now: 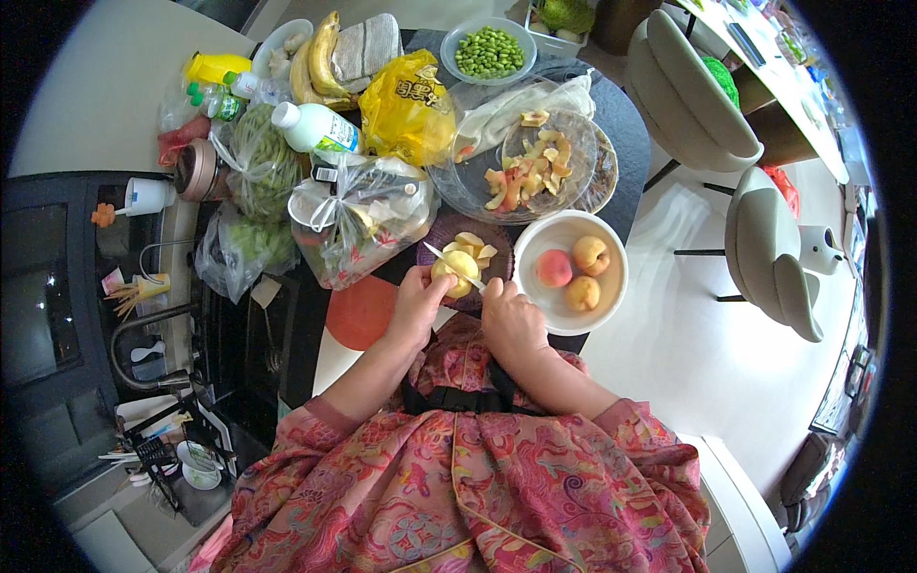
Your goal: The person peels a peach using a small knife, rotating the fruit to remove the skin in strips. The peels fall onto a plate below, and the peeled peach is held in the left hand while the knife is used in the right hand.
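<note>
My left hand (420, 301) grips a peeled, pale yellow fruit (447, 266) over a purple plate (501, 252). In my right hand (513, 315) is a small knife (454, 268), its blade lying across the fruit. Cut pale fruit pieces (471, 246) rest on the plate just behind the fruit. To the right, a white bowl (620, 276) holds a pink peach (554, 268) and two yellow-orange fruits (591, 255). Fruit peelings (539, 172) lie on a clear plastic cover or dish (458, 188) farther back. The knife's handle is mostly hidden by my right hand.
Bagged vegetables (261, 161), a white bottle (315, 127), a yellow plastic bag (407, 107) and bananas (324, 61) crowd the left and back. A bowl of green beans (489, 54) stands at the far edge. A sink faucet (143, 383) is at left, grey chairs (759, 236) at right.
</note>
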Demonstrator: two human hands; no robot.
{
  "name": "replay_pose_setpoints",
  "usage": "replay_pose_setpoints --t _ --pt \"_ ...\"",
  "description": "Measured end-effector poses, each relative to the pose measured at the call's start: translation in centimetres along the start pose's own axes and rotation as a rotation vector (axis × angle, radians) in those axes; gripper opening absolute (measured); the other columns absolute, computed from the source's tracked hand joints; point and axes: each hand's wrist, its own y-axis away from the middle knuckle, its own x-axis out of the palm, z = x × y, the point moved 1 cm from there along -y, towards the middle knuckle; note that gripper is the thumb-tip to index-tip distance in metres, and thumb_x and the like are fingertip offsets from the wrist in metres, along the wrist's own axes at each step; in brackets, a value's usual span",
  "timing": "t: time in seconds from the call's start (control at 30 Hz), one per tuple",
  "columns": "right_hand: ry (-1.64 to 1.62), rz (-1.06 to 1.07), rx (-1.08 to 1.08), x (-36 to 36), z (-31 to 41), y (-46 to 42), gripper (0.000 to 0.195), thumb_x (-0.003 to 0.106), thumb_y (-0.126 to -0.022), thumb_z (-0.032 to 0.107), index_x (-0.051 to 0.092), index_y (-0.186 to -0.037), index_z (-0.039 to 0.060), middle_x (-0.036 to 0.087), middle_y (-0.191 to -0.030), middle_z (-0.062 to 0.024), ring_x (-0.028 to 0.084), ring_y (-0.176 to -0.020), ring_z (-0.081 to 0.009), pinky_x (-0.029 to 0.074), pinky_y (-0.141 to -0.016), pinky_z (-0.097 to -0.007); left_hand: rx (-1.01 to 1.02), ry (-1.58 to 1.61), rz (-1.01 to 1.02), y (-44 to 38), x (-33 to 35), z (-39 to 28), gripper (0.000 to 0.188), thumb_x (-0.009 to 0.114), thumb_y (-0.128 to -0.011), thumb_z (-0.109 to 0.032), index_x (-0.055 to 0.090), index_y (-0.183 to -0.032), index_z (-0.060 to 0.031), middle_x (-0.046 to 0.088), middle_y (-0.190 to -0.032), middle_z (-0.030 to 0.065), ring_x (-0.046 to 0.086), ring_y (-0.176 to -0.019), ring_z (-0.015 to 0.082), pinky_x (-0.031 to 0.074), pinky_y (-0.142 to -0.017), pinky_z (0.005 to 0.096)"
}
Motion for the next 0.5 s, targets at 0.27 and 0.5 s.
replay_pose_setpoints --t 0.27,0.5 --pt "-0.111 0.11 0.095 0.3 -0.4 0.5 0.008 0.053 -0.088 0.016 0.05 -0.087 0.0087 0.062 -0.077 -0.0083 0.069 -0.063 -0.021 0.055 -0.048 -0.0307 -0.035 0.124 0.001 -0.9 -1.0 -0.6 0.039 0.066 -0.087 -0.018 0.049 -0.112 0.0063 0.06 -0.102 0.0116 0.061 -0.089 0.0164 0.05 -0.081 0.031" --pt "-0.133 0.145 0.118 0.9 0.0 -0.8 0.008 0.051 -0.09 0.015 0.049 -0.089 0.0068 0.064 -0.081 -0.0113 0.07 -0.067 -0.0231 0.057 -0.051 -0.0338 -0.048 0.074 0.032 -0.4 0.1 -0.4 0.039 0.067 -0.086 -0.018 0.049 -0.111 0.0056 0.059 -0.104 0.012 0.061 -0.09 0.0151 0.051 -0.081 0.0286"
